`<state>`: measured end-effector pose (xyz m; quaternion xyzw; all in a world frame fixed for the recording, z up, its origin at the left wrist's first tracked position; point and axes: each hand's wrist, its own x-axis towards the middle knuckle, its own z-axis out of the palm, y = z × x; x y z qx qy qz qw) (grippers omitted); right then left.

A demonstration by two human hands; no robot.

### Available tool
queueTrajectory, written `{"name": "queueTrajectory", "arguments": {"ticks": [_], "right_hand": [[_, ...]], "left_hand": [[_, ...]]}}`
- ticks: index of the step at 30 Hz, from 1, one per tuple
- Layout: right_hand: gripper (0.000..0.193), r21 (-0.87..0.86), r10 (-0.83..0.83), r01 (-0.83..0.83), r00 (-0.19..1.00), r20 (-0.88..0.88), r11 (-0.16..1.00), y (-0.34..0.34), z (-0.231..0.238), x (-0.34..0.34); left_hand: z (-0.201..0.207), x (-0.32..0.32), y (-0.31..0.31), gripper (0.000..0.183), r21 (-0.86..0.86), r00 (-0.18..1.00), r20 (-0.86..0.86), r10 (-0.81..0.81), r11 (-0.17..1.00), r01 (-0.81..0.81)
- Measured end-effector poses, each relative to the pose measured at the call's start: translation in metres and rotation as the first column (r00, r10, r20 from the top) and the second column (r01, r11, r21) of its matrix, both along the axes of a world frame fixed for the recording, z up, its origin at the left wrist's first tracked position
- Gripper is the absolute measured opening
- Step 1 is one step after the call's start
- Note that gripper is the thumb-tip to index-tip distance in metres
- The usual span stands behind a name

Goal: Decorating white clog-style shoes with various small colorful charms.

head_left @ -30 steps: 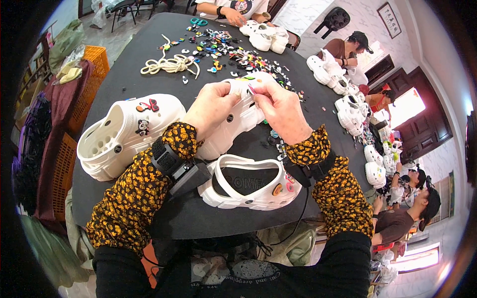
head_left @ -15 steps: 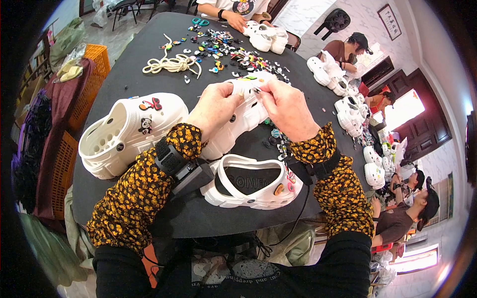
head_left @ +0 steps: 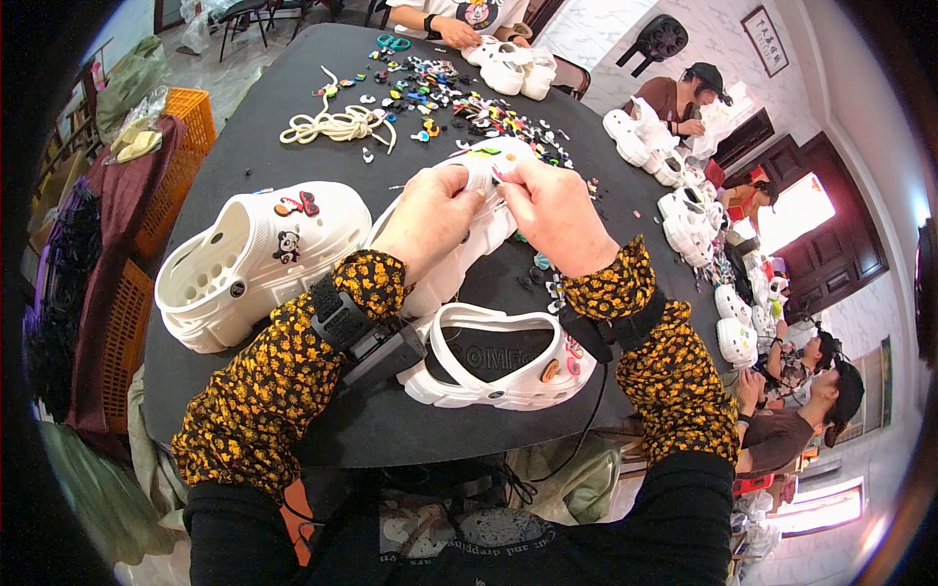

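Note:
A white clog (head_left: pixel 469 244) lies tilted between my hands, its toe pointing away and colourful charms on its upper. My left hand (head_left: pixel 436 217) is closed on its near side, thumb and fingers gripping the upper. At the clog's upper, my right hand (head_left: pixel 557 207) is closed in a pinch. Whatever sits between those fingertips is too small and covered to name. To the left stands another white clog (head_left: pixel 220 264) with a panda charm (head_left: pixel 286 246) and a red sunglasses-like charm. Closest to me is a third white clog (head_left: pixel 518 392), with several charms on its right side.
Loose shoe charms (head_left: pixel 430 88) are scattered over the far half of the dark table (head_left: pixel 391 439). A coiled cream cord (head_left: pixel 337 125) lies to their left. Across the table a person handles white clogs (head_left: pixel 513 68). More clogs (head_left: pixel 687 225) and people line the right.
My right hand has shifted slightly left and down along the clog's upper. The left hand has moved a little right. Across the table, the other person's clogs have shifted slightly.

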<state>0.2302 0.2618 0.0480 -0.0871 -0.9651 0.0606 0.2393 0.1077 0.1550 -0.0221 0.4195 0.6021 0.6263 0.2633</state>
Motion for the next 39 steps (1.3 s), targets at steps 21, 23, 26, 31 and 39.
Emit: {"name": "queueTrajectory", "arguments": {"ticks": [21,23,26,31,39], "right_hand": [[0.014,0.053,0.172,-0.180,0.976,0.132,0.982,-0.008,-0.008,0.010],[0.009,0.041,0.216,-0.221,0.971,0.103,0.974,-0.007,-0.009,0.010],[0.014,0.009,0.251,-0.253,0.962,0.111,0.967,-0.005,-0.007,0.008],[0.034,-0.576,0.231,-0.092,0.957,0.174,0.813,-0.002,0.009,0.006],[0.028,-0.180,0.322,-0.313,0.946,0.026,0.933,-0.002,0.008,0.011]], "left_hand": [[0.007,0.005,-0.007,0.020,0.094,0.975,-0.204,0.086,0.993,-0.068],[0.006,0.004,-0.007,0.019,0.089,0.966,-0.241,0.090,0.994,-0.071],[0.005,0.003,-0.007,0.017,0.095,0.965,-0.246,0.091,0.993,-0.069],[0.013,0.003,-0.011,0.014,0.106,0.975,-0.201,0.094,0.992,-0.074],[0.020,0.004,-0.016,0.013,0.092,0.992,-0.126,0.005,0.996,0.007]]}}
